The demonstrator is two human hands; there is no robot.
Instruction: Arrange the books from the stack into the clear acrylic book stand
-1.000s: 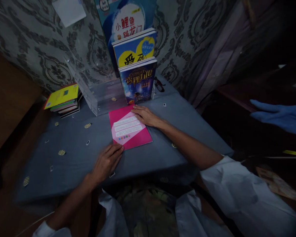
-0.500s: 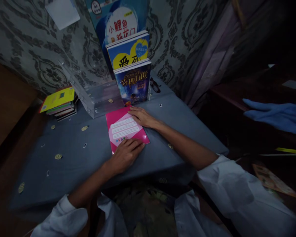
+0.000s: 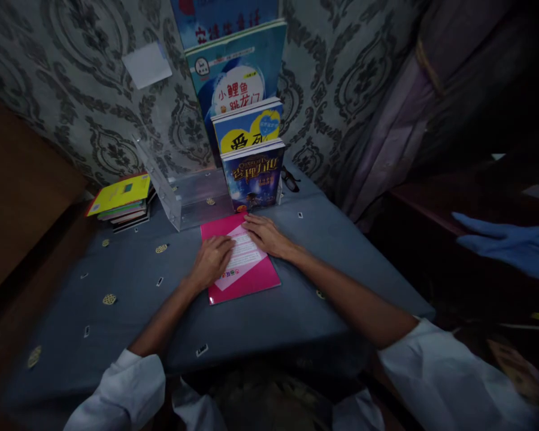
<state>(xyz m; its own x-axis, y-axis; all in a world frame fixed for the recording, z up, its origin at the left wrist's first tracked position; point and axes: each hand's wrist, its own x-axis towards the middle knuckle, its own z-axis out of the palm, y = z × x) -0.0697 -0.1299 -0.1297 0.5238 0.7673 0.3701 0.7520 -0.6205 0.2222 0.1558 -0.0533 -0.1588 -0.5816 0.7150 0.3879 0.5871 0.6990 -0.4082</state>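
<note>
Your pink book (image 3: 242, 260) lies flat near the middle of the table (image 3: 135, 299), between its near edge and the books standing toward the far edge. Its colourful lettering and pale text panel face up.

Your left hand (image 3: 212, 260) rests palm down over the book's left edge, its fingers lightly bent and close together, their tips reaching onto the pale panel. Your right hand (image 3: 269, 236) lies palm down over the book's far right part, fingers extended and held near one another. Neither hand pinches anything that you can see; you cannot tell what the thumbs do underneath.

Just beyond the book's far edge stands a dark blue book (image 3: 254, 185) at the right end of a clear rack (image 3: 173, 206); you cannot tell whether the two books touch. Behind it, a yellow and blue book (image 3: 242, 129) and a teal book (image 3: 238, 72) rise in steps.

Dark-framed glasses (image 3: 291, 181) lie just right of these, near the table's far right corner. Toward the far left corner sits a pile of books (image 3: 121, 197) with a yellow cover on top.
</note>
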